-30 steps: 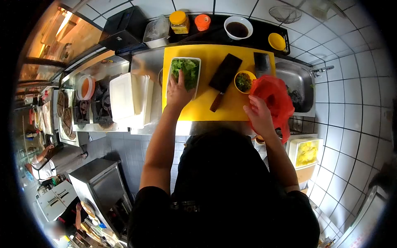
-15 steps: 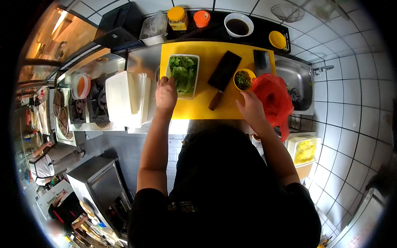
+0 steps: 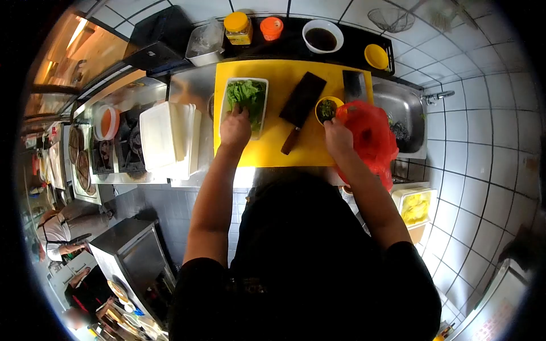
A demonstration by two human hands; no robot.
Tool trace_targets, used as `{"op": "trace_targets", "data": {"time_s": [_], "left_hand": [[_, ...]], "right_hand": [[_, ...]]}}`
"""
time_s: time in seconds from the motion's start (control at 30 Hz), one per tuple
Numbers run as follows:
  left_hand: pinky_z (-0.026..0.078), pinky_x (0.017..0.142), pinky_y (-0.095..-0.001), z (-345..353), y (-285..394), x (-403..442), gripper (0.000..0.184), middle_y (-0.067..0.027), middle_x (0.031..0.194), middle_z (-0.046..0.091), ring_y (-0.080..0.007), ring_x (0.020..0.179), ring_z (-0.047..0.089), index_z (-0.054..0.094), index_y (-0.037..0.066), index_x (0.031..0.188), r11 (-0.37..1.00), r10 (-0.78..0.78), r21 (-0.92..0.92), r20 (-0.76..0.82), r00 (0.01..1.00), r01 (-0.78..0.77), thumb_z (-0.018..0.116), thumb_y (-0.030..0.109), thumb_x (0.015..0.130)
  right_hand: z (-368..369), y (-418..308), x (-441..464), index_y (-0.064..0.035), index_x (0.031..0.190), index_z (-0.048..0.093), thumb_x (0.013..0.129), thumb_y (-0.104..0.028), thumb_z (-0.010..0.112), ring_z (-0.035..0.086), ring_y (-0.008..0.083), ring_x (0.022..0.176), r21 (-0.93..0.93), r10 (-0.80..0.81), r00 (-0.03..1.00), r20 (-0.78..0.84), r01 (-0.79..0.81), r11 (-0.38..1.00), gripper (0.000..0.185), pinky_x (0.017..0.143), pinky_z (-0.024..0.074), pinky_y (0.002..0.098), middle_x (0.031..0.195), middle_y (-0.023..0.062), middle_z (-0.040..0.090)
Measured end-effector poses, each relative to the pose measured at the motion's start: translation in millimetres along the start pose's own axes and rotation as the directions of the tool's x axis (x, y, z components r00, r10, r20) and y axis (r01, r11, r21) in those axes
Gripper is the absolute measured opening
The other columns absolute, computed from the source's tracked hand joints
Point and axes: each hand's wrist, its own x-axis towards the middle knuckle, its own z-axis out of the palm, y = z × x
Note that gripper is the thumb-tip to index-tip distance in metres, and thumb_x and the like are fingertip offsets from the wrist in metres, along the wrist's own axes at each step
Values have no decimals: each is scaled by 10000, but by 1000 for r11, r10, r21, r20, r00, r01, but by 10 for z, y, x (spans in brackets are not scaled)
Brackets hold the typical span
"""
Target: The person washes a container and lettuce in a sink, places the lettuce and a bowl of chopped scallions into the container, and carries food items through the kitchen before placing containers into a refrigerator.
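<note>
My left hand (image 3: 235, 128) is inside a white rectangular container (image 3: 266, 108) of leafy greens (image 3: 245, 91). Its fingers are curled into the leaves, and the fingertips are partly hidden there. My right hand (image 3: 339, 138) is closed at the near rim of a small yellow bowl (image 3: 319, 108) holding chopped greens (image 3: 326, 110); the thumb's grip is hard to make out. Between the two lies a cleaver (image 3: 303, 99) with a dark blade and brown handle, flat on the yellow cutting board (image 3: 273, 153). A red plastic bag (image 3: 369, 139) bulges right beside my right hand.
A sink (image 3: 414, 136) adjoins the board on the right. White lids (image 3: 165, 136) are stacked left, near stove burners (image 3: 131, 136). Behind stand a bowl of dark liquid (image 3: 321, 38), jars (image 3: 238, 28) and a tub (image 3: 205, 42). Two people (image 3: 85, 290) are at lower left.
My left hand has gone from the container's left rim into the greens, which now bunch toward its far end. My right hand has closed more at the yellow bowl. The view has shifted slightly.
</note>
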Motion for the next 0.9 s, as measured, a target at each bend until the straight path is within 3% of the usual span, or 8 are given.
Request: {"op": "trace_targets", "data": {"time_s": [0.07,0.2,0.3,0.4,0.43,0.53,0.6,0.9], "left_hand": [[546,929,-444,29,-2,35,441,-229,1384,555,-389,1113,616,621,79,1302,998,-19,59,42,999,17,638,168,871],[499,1013,-458,-161,-20,-61,508,-255,1426,518,-430,1204,565,613,84,1331,987,0,-163,-11,1000,-1,706,199,845],[462,1057,-464,-255,-21,-185,497,-263,1426,514,-442,1255,521,608,62,1335,971,-5,-236,-220,975,-49,698,189,864],[433,1082,-470,-456,127,-297,478,-265,1408,523,-441,1271,498,607,39,1331,991,5,-118,-444,896,-64,686,166,877],[455,1058,-463,-509,184,-331,454,-260,1371,552,-432,1249,520,619,18,1304,992,18,-100,-506,862,-80,695,123,870],[503,998,-453,-571,363,-437,426,-262,1297,600,-414,1182,582,637,10,1280,903,-132,-424,-437,889,-74,706,93,868],[596,769,-382,-546,467,-467,368,-242,1150,661,-330,908,710,655,-22,1239,720,-250,-693,-315,915,-42,707,70,887],[603,661,-334,-453,221,-588,320,-194,1049,671,-272,812,711,654,-56,1204,659,-398,-752,-355,846,-6,676,16,892]], "right_hand": [[98,41,18,-67,1058,627,868,-57,626,679,329,947,32,-30,993,-117,34,999,190,751,588,414,1105,135,615],[97,35,-39,-100,977,644,862,-59,611,673,318,908,67,-34,979,-199,49,997,126,724,578,422,1016,98,622],[83,41,-56,-103,957,644,855,-64,605,668,302,875,-21,-35,989,-142,32,999,116,705,576,410,987,80,618],[129,40,-98,-103,1024,663,849,-92,622,678,289,877,-46,-157,952,-262,150,988,180,691,588,392,1006,78,619],[89,8,-122,-106,994,662,846,-91,618,674,284,866,-37,-164,941,-298,160,986,155,687,583,388,983,67,619],[-55,-147,-192,-106,957,659,844,-95,610,665,273,843,-9,-213,894,-393,228,974,123,673,571,383,935,56,605],[-168,-289,-202,-95,999,653,852,-110,606,661,276,840,16,-259,856,-447,297,955,155,663,572,390,928,76,581],[-684,-1215,340,-29,958,649,824,-102,611,652,284,813,45,-499,641,-584,639,768,157,690,566,408,896,105,572]]}}
